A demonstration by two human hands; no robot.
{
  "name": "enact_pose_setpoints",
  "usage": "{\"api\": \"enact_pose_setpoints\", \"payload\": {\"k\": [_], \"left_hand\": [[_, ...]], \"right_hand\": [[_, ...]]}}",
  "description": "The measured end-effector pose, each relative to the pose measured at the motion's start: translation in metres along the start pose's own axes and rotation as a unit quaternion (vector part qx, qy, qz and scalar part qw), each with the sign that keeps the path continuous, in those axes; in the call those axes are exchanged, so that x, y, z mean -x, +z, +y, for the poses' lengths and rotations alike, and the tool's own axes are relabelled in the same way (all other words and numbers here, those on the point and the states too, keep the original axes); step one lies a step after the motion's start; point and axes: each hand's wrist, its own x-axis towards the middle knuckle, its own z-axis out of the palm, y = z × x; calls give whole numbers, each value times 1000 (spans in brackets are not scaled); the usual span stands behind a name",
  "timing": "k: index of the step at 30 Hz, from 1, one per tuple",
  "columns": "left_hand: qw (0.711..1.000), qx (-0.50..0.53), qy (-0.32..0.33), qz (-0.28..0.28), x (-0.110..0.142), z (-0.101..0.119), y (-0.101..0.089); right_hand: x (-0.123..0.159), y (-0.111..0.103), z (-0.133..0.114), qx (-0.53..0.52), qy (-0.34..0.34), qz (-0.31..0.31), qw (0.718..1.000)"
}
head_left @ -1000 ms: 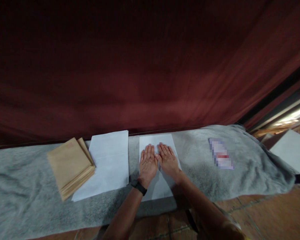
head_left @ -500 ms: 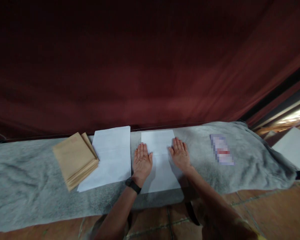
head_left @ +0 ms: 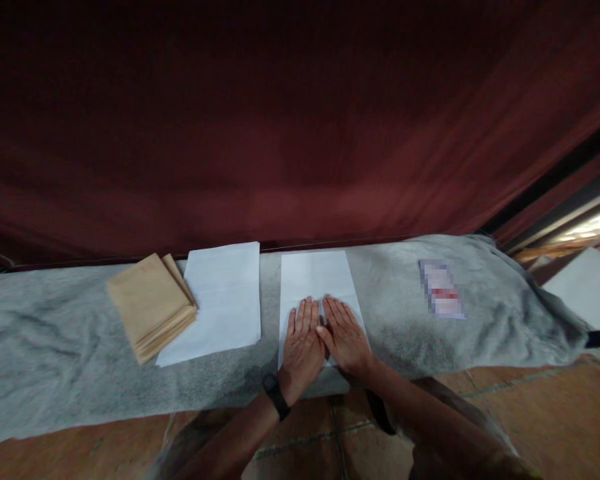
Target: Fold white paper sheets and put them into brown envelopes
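Note:
A white sheet of paper [head_left: 314, 272] lies on the grey cloth in front of me. My left hand [head_left: 303, 343] rests palm down on its lower part, fingers stretched out. Beside it, my right hand [head_left: 345, 337] also lies flat on the sheet with extended fingers. The two thumbs meet near the sheet's middle. Neither hand grips anything; they cover much of the lower half of the paper. A dark watch [head_left: 277, 396] is on my left wrist.
Left of the sheet is a stack of white paper [head_left: 225, 293], partly under a pile of brown envelopes [head_left: 150, 303]. A blurred-out purple and white slip [head_left: 443, 290] lies to the right. Grey cloth [head_left: 70, 347] covers the long surface, with a dark red curtain [head_left: 300, 167] behind.
Both hands have turned from palms up at the sheet's sides to palms down on it. They have come together over its lower half.

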Motion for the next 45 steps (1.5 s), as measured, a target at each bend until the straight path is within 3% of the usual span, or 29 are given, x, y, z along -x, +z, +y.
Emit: {"api": "enact_pose_setpoints", "payload": {"k": [6, 18, 21, 26, 29, 34, 45], "left_hand": [[999, -2, -50, 0, 5, -15, -8], [997, 21, -73, 21, 15, -27, -14], [997, 20, -70, 29, 15, -23, -18], [1000, 20, -7, 9, 16, -4, -13], [1000, 16, 19, -11, 18, 4, -6], [1000, 9, 5, -20, 20, 4, -7], [998, 25, -49, 18, 26, -19, -11]], "right_hand": [[5, -4, 22, 43, 39, 4, 998], [17, -9, 51, 71, 81, 32, 994], [15, -12, 44, 62, 84, 41, 994], [14, -14, 10, -16, -24, -14, 999], [16, -12, -2, -20, -41, -21, 999], [19, -10, 7, 14, -13, -22, 1000], [24, -10, 29, 60, 46, 5, 997]]}}
